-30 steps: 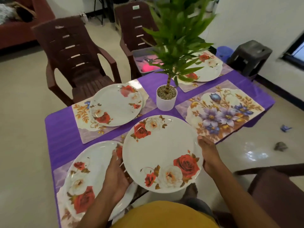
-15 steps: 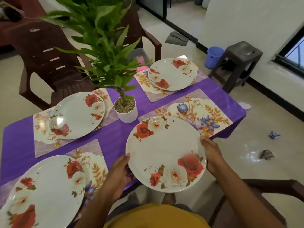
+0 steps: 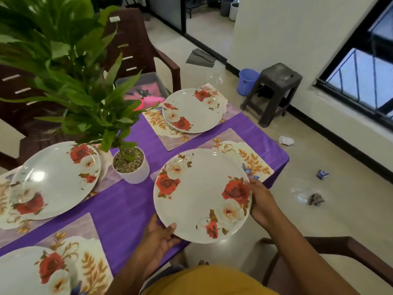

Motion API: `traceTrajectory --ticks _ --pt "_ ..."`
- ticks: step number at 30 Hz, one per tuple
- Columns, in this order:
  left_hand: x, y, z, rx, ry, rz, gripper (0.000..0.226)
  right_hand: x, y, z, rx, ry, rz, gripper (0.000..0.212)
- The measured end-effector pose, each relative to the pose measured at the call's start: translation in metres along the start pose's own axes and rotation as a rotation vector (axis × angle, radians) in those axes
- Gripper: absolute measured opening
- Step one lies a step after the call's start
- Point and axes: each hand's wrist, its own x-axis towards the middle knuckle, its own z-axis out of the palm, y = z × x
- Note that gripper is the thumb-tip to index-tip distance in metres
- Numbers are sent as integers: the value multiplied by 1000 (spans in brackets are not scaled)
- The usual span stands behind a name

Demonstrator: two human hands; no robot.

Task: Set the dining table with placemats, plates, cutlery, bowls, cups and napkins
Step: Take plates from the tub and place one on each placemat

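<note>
Holding a rose-patterned plate (image 3: pixel 202 195) between both hands, you have it over the near right corner of the table (image 3: pixel 127 201). Grip state: your left hand (image 3: pixel 158 237) pinches the near-left rim, thumb on top, fingers curled under. Your right hand (image 3: pixel 262 202) clasps the right rim beside the large red rose, fingers wrapped round the edge. Both hands are closed on the plate; neither holds anything else.

Key relation: the placemat (image 3: pixel 244 158) that has no plate on it yet lies just beyond and a little to the right of your grip, and the held plate already overlaps its near part. Its long axis runs from near-left to far-right, along the table's edge. Your right hand is the nearer one to it, at its near edge by the blue flower print. Judgement: the plate needs a short push away from you and slightly rightward before lowering, so that it centres on the mat. Whether the plate's far rim touches the mat now, you cannot tell from this view.

Other places, relative to the grip:
- far plate (image 3: pixel 192 110), beyond the grip, sits on its own mat;
- left plate (image 3: pixel 55 180), across the table to the left, on a mat;
- near plate (image 3: pixel 36 273), left of and below your left hand, on a mat;
- potted plant (image 3: pixel 130 165), just left of the held plate's far rim. Risk, as a judgement: its leaves may brush if you swing left.

Cutlery, bowls, cups and napkins are not on the table.
</note>
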Motion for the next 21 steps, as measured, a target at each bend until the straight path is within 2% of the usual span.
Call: traceTrajectory --ticks 3,7,12,16,18,21 --pt "14 2 2 28 -23 -1 67 15 -6 -9 -86 76 5 27" --pt "31 20 5 8 -51 3 54 36 -30 -14 -141 81 -18 34" --pt "62 51 14 -52 18 24 42 71 -64 -15 -404 -50 51 51" --pt "86 59 35 -65 83 31 37 110 -98 -16 -458 -264 160 56" --pt "92 61 53 -71 123 50 40 128 -113 -15 -517 -343 197 57" --pt "103 61 87 -124 171 138 59 157 -132 -20 -598 -415 241 60"
